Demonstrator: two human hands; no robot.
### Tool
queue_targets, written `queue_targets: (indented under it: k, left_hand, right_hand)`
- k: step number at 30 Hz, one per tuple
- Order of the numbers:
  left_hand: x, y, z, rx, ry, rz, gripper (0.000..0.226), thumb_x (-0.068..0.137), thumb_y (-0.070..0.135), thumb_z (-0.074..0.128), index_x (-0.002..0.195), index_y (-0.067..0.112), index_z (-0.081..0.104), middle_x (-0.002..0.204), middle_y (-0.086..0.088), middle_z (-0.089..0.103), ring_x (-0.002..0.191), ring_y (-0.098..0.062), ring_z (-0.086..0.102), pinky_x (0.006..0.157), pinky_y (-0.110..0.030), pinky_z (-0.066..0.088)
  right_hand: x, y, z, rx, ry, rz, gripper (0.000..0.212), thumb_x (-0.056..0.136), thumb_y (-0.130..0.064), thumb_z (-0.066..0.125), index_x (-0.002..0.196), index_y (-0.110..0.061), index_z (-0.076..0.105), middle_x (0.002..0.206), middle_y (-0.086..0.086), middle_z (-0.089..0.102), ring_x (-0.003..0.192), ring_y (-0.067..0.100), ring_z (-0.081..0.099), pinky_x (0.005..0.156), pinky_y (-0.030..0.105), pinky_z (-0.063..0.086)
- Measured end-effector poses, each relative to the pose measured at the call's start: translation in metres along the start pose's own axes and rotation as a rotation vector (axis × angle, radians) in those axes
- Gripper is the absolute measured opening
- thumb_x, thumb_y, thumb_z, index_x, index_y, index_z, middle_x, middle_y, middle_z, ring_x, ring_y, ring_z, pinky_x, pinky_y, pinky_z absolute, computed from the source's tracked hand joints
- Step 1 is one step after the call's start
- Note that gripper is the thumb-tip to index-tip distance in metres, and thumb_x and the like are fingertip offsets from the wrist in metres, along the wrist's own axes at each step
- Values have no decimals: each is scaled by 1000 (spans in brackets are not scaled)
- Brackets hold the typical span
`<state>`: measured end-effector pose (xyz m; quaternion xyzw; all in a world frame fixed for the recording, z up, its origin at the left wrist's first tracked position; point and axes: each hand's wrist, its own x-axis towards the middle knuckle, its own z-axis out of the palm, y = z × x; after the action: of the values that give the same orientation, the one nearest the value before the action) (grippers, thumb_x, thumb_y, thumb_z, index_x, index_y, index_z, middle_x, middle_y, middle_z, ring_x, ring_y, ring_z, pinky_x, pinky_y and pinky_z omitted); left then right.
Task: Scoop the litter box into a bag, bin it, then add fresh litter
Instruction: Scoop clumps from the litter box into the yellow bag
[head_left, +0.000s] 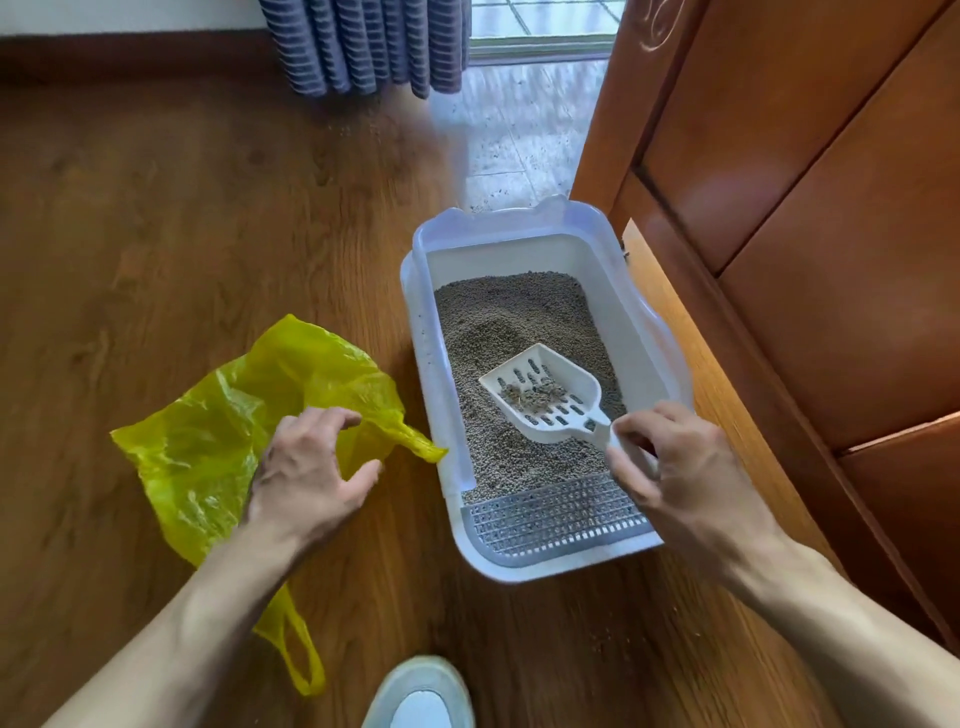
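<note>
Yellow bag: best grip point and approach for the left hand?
Judgement: pinch the yellow bag at its twisted handle, on the side nearest the litter box, coming from above. It lies flat and crumpled on the floor, and the left hand hovers there with curled fingers.

**Box at centre right, bag at lower left**

The litter box (540, 395) sits on the floor (182, 218) beside the door (779, 208) at right. The scoop (545, 397) is over the litter (498, 322) inside. The bag (218, 441) lies left of the box, under the left hand (311, 467).
</note>
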<state>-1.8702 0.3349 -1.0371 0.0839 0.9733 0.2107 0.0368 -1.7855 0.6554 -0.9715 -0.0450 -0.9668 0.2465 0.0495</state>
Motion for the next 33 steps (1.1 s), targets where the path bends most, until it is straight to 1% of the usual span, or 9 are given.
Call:
queue_targets:
  k: [3, 7, 10, 12, 17, 21, 27, 30, 33]
  left_hand:
    - [-13, -13, 9, 151, -36, -48, 76, 55, 39, 93, 121, 13, 65, 115, -11, 65, 104, -37, 59, 87, -50, 51]
    - [-25, -26, 15, 373, -9, -112, 93, 44, 36, 97, 126, 13, 60, 117, -9, 62, 106, -34, 58, 85, -51, 49]
    - [-26, -37, 18, 426, 46, -101, 75, 49, 19, 93, 117, 12, 63, 104, -10, 63, 94, -34, 61, 76, -47, 50]
    - [-25, -45, 20, 423, 64, -74, 61, 52, 16, 91, 107, 11, 66, 94, -10, 63, 87, -35, 62, 71, -46, 51]
    - [-19, -43, 23, 281, 129, -108, 65, 62, 48, 87, 111, 13, 62, 100, -10, 66, 92, -35, 63, 77, -48, 52]
    - [-9, -34, 28, 214, 148, -154, 61, 64, 52, 85, 105, 13, 60, 99, -9, 65, 93, -34, 62, 77, -45, 52]
    - [-6, -38, 33, 309, 52, -208, 26, 72, 29, 78, 83, 16, 58, 83, -8, 64, 84, -33, 61, 72, -39, 46]
    - [-12, -39, 29, 288, 54, -208, 17, 75, 17, 73, 81, 14, 58, 80, -9, 64, 80, -35, 61, 69, -38, 46]
    - [-14, -37, 17, 204, 101, -183, 13, 82, 18, 70, 85, 13, 58, 78, -10, 64, 71, -36, 62, 60, -35, 44]
  right_hand:
    - [1, -9, -1, 24, 4, -37, 6, 88, -22, 67, 83, -18, 67, 78, -2, 59, 67, 11, 61, 63, 35, 54]
    - [0, -19, -2, 13, -21, -76, 5, 87, -27, 66, 85, -23, 65, 80, -7, 58, 68, 6, 60, 62, 33, 53]
    - [-1, -23, -2, 28, -21, -77, 6, 88, -28, 64, 86, -23, 66, 79, -8, 57, 68, 6, 59, 61, 32, 53]
    - [-2, -24, -2, 36, -18, -72, 6, 87, -27, 65, 85, -22, 66, 78, -8, 56, 65, 5, 58, 58, 31, 52]
    - [-5, -24, -4, 53, -10, -55, 2, 86, -21, 69, 85, -20, 67, 79, -7, 59, 66, 2, 57, 58, 24, 49]
    - [-7, -22, -4, 57, -2, -51, 3, 86, -21, 70, 87, -20, 68, 80, -7, 60, 68, 2, 58, 60, 26, 51]
    - [-9, -21, -8, 66, -10, -31, 3, 86, -23, 70, 88, -20, 68, 81, -8, 60, 69, 4, 59, 60, 27, 52]
    - [-11, -20, -8, 65, -9, -25, 3, 87, -22, 70, 88, -21, 68, 81, -7, 61, 69, 6, 60, 60, 30, 54]
    - [-12, -22, -9, 77, -7, -16, 4, 87, -24, 68, 88, -20, 68, 81, -7, 61, 70, 5, 59, 60, 32, 54]
